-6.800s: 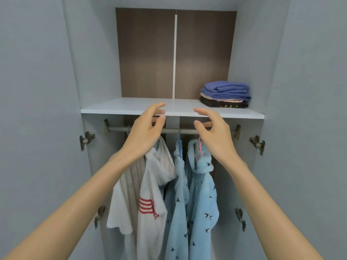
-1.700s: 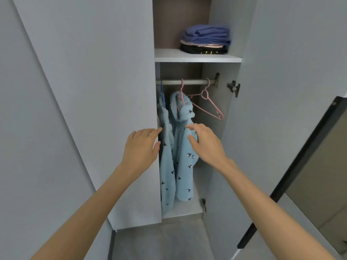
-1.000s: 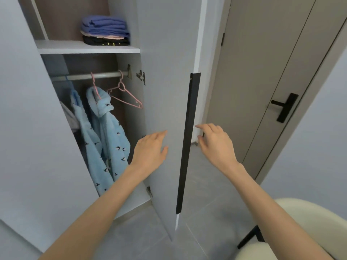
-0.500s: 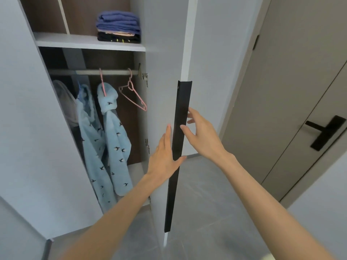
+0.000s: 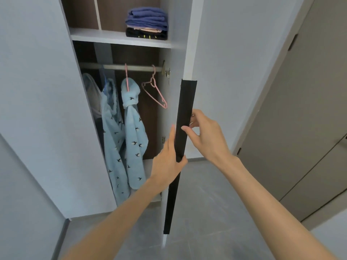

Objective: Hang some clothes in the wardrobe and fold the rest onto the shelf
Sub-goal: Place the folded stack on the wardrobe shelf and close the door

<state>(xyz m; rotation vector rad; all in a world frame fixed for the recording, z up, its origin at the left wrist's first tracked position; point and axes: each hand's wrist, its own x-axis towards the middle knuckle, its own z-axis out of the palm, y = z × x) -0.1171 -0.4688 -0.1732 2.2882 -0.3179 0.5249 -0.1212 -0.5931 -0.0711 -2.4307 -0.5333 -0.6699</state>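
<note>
Head view.
- Right fingers (image 5: pixel 195 117): curled round the far side of the black handle strip (image 5: pixel 187 94), thumb on its front face; the right hand (image 5: pixel 208 136) pinched the strip about halfway up.
- Left fingers (image 5: pixel 172 130): straight and together, flat against the inner face of the right door (image 5: pixel 188 53) just left of the strip. The thumb of the left hand (image 5: pixel 167 164) lay across the strip's edge, below the right hand.
- Strip: ran down the door's front edge, the door seen almost edge-on and standing ajar.
- Shelf (image 5: pixel 112 36): left of the strip and above its top end. It carried a folded pile (image 5: pixel 147 23), blue-purple on top, a pale layer under it, black at the bottom.
- Rail (image 5: pixel 135 67): left of the strip, slightly above its top.
- Bare pink hanger (image 5: pixel 155 91): on the rail, the item nearest the strip.
- Two pale blue bird-print garments (image 5: pixel 134 143) (image 5: pixel 112 137): hanging side by side, further left of the strip.
- White garment (image 5: pixel 93 94): furthest left of the strip, partly hidden.
- Left door (image 5: pixel 47 109): open, far left of the strip.
- Grey floor (image 5: pixel 202 194): below and right of the strip.
- Taupe room door (image 5: pixel 300 128): well right of the strip.
</note>
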